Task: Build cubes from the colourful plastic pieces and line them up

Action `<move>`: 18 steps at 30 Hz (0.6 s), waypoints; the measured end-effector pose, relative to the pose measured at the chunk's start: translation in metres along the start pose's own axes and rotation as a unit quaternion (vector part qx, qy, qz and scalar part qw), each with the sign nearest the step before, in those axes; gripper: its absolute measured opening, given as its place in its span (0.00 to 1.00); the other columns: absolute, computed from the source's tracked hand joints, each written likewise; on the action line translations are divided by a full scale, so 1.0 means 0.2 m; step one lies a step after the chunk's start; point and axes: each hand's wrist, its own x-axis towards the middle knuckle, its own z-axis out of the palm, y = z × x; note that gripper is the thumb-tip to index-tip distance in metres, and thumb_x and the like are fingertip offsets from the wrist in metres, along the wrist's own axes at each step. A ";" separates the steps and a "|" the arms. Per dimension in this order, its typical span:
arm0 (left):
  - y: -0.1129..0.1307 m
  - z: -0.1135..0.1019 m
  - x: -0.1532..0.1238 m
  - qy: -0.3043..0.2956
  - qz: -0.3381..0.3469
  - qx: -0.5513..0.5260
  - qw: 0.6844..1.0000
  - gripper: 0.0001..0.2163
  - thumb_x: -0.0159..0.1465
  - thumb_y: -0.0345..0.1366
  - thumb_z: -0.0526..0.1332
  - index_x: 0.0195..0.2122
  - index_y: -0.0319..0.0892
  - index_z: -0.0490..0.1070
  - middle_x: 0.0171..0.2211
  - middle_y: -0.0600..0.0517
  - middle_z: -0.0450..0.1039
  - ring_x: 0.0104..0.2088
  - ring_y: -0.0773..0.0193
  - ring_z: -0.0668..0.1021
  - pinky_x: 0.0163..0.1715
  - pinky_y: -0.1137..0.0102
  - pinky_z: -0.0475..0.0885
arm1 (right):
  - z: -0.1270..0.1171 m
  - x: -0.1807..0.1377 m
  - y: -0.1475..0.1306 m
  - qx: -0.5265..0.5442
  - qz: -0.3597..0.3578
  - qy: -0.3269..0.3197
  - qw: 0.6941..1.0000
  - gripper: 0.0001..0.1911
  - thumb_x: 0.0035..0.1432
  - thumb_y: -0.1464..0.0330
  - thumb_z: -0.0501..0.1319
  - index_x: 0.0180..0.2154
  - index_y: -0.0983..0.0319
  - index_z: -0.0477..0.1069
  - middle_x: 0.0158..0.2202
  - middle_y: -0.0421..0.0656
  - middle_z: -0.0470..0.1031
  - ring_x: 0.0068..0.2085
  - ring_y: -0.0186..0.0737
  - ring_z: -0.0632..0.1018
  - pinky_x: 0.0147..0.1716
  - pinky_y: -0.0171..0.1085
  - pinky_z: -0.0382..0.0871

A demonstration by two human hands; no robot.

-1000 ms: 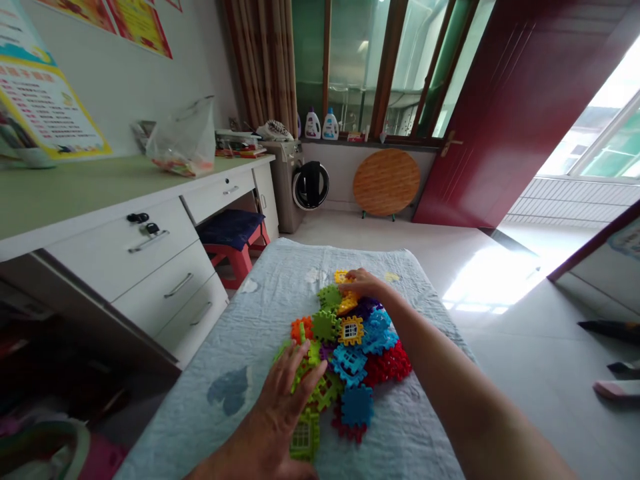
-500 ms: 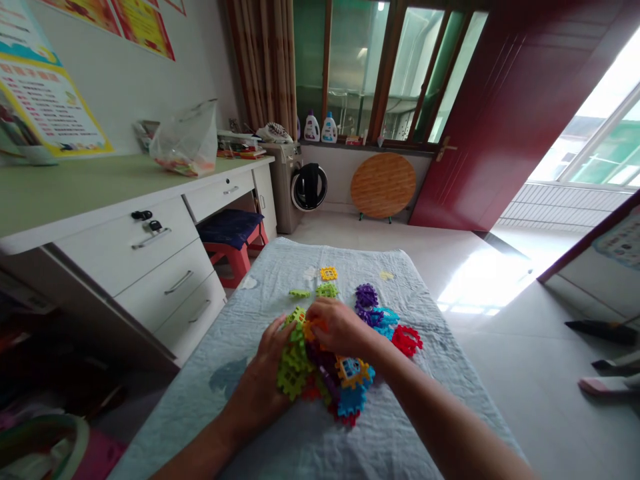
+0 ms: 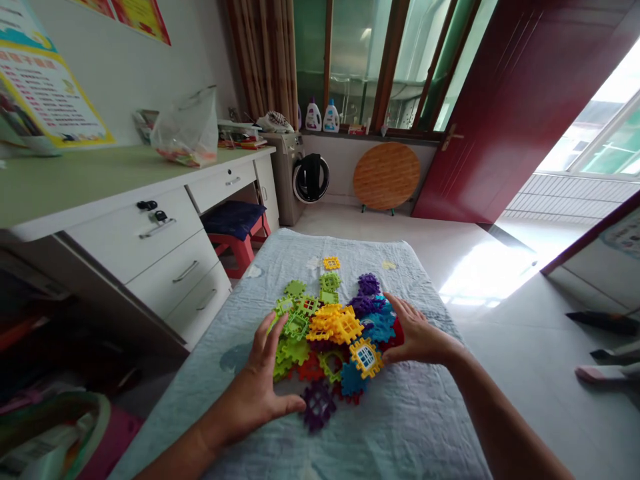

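A heap of notched plastic building pieces lies on a cloth-covered table. My left hand [image 3: 263, 380] is at its left side, thumb and fingers spread wide, beside the green pieces [image 3: 296, 325]; the thumb tip is close to a dark purple piece [image 3: 319, 405] at the near edge. On the other side my right hand [image 3: 419, 335] is also open, next to the blue pieces [image 3: 379, 327] and a partly covered red piece [image 3: 397, 335]. Between the hands are stacked yellow pieces [image 3: 336, 323] and a yellow piece with a white window frame [image 3: 366, 358]. Purple pieces [image 3: 369, 285] sit farther back.
The pale blue cloth [image 3: 400, 427] has a single yellow piece [image 3: 331, 263] toward its far end. A white desk [image 3: 170, 247] with drawers stands left, a stool [image 3: 235, 223] under it. Behind are a washing machine [image 3: 284, 180], a round wooden tabletop [image 3: 387, 175] and a red door [image 3: 480, 113].
My right hand has come off the middle of the heap and moved right, opening. The left hand has spread its fingers and shifted slightly left and nearer. Yellow pieces and a purple piece now show.
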 end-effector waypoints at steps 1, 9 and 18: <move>0.00 0.01 0.02 -0.006 0.003 0.001 1.000 0.56 0.43 0.45 0.72 0.65 0.54 0.31 0.66 0.42 0.32 0.65 0.39 0.46 0.58 0.45 0.56 | 0.02 -0.01 0.02 -0.005 0.002 -0.019 1.000 0.65 0.30 0.51 0.71 0.65 0.60 0.41 0.63 0.56 0.50 0.62 0.65 0.53 0.56 0.59 0.52; 0.05 0.07 0.18 -0.031 0.040 0.010 0.999 0.46 0.42 0.40 0.72 0.61 0.51 0.52 0.65 0.45 0.38 0.63 0.42 0.53 0.60 0.50 0.55 | 0.13 0.01 -0.20 0.009 -0.130 0.046 0.990 0.45 0.47 0.63 0.64 0.64 0.57 0.47 0.60 0.52 0.58 0.57 0.54 0.64 0.54 0.51 0.57; 0.20 0.13 0.20 0.057 0.062 -0.028 0.996 0.31 0.51 0.31 0.65 0.56 0.44 0.58 0.61 0.44 0.50 0.62 0.49 0.59 0.60 0.56 0.59 | 0.20 0.03 -0.26 0.031 -0.188 0.127 0.973 0.36 0.45 0.71 0.63 0.58 0.59 0.59 0.57 0.51 0.64 0.54 0.51 0.69 0.50 0.48 0.64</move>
